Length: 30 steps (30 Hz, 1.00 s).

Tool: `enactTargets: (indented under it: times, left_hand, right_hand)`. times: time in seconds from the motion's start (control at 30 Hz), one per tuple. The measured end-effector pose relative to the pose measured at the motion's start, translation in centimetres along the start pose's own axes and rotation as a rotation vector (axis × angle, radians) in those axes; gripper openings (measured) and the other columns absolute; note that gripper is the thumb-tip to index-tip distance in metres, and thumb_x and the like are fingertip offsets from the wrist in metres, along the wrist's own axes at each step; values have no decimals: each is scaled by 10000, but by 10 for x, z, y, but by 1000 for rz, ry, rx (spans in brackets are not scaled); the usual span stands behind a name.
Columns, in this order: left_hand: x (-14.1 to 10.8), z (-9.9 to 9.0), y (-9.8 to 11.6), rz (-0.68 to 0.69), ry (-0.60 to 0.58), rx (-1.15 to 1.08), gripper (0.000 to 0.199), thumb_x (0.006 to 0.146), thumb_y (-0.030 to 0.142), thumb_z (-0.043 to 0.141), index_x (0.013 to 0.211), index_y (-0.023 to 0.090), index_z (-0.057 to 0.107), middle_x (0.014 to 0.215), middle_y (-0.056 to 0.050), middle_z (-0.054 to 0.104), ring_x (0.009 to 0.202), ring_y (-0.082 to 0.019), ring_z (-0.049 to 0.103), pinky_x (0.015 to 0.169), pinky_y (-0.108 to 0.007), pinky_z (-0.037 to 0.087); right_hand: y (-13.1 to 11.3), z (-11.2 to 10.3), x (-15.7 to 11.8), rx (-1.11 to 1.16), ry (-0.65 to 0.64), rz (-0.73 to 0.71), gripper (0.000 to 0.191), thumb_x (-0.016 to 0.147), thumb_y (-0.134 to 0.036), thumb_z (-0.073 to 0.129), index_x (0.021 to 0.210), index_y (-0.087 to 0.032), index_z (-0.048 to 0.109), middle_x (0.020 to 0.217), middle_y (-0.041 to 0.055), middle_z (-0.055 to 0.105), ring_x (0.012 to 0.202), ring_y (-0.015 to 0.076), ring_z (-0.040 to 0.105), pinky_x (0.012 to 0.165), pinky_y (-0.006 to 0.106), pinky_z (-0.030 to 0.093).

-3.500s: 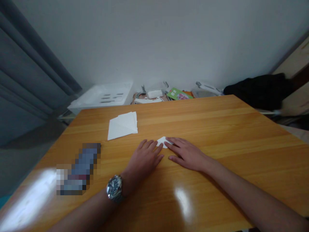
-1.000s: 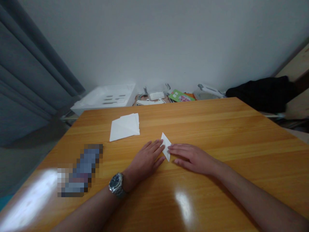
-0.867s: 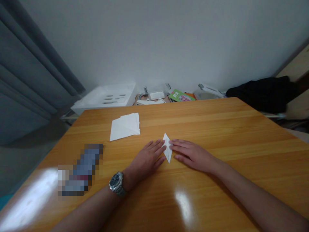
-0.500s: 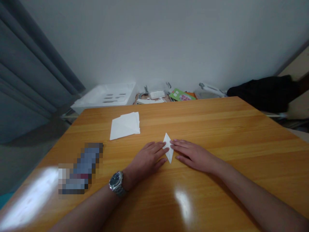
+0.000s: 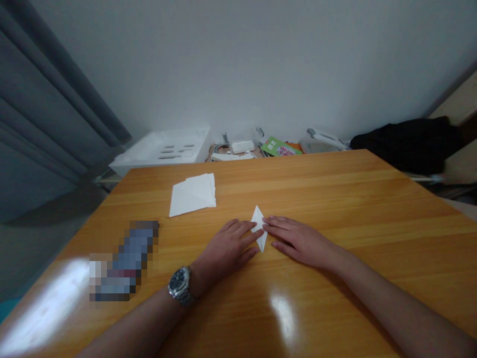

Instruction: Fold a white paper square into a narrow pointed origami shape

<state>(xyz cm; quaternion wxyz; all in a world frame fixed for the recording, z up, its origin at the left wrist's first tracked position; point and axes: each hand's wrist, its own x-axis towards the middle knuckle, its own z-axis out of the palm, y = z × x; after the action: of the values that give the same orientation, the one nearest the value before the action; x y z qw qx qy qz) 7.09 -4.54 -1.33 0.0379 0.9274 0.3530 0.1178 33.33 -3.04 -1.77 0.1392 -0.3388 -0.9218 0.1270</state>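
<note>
A small piece of folded white paper (image 5: 257, 215), shaped like a narrow diamond with a crease down its middle, lies flat on the wooden table (image 5: 316, 194). From the left, my left hand (image 5: 233, 246) rests its outstretched fingertips on the paper's left and middle part. Opposite it, my right hand (image 5: 294, 237) lays its fingertips on the right edge, fingers stretched out and thumb a little apart. Both hands are open and lie low over the tabletop. The fingers cover part of the paper's middle. A metal wristwatch (image 5: 179, 281) is on my left wrist.
Several white paper sheets (image 5: 194, 194) lie stacked at the back left. A pixelated dark flat object (image 5: 130, 258) is on the left. Beyond the table's far edge are a white tray (image 5: 156, 159), a green booklet (image 5: 278, 146) and a black cloth item (image 5: 406, 144).
My left fingers have slid slightly to the right across the folded paper, toward the right fingertips. My right hand and the paper look nearly unmoved.
</note>
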Motion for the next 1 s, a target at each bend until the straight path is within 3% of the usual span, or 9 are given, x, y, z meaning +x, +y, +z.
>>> enactTargets:
  times: [0.17, 0.43, 0.67, 1.0]
  left_hand:
    - [0, 1, 2, -18, 23, 44, 386, 1011, 358, 492, 1369, 231, 561, 1459, -92, 541, 1352, -273, 483, 1156, -502, 342]
    - [1, 1, 8, -22, 99, 69, 312, 975, 195, 498, 1264, 150, 605, 1296, -103, 660, 1190, -239, 604, 1064, -417, 442]
    - [1, 2, 4, -38, 106, 60, 308, 960, 168, 494, 1244, 136, 607, 1330, -120, 644, 1240, -248, 587, 1093, -427, 429]
    - [1, 2, -1, 3, 42, -9, 389, 937, 166, 517, 1324, 146, 552, 1417, -107, 584, 1309, -247, 532, 1124, -437, 408]
  right_hand:
    - [-1, -1, 1, -20, -9, 0, 463, 1005, -324, 513, 1444, -180, 529, 1503, 123, 501, 1389, 272, 475, 1170, 491, 386]
    - [-4, -5, 1, 14, 34, -36, 417, 1015, -317, 504, 1410, -194, 563, 1404, 94, 612, 1320, 254, 552, 1146, 471, 423]
    - [-7, -3, 0, 82, 66, -47, 398, 1009, -325, 528, 1389, -220, 583, 1364, 91, 644, 1288, 252, 580, 1118, 458, 455]
    - [0, 8, 4, 59, 85, -23, 496, 1001, -325, 521, 1476, -186, 483, 1487, 151, 519, 1375, 272, 489, 1154, 500, 399]
